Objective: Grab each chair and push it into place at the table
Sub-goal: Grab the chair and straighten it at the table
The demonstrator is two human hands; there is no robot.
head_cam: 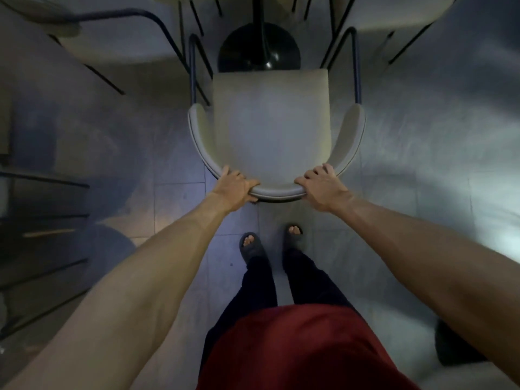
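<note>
A beige upholstered chair with a curved backrest and dark metal frame stands straight ahead of me, seen from above. My left hand grips the left part of the curved backrest. My right hand grips the right part of the same backrest. The seat's front edge reaches the round black table base and its black post. The table top is mostly out of view at the upper edge.
Another chair with thin dark legs stands at the upper left, and a third at the upper right. Dark shelving or furniture lines the left side. My feet in slippers stand on the tiled floor behind the chair.
</note>
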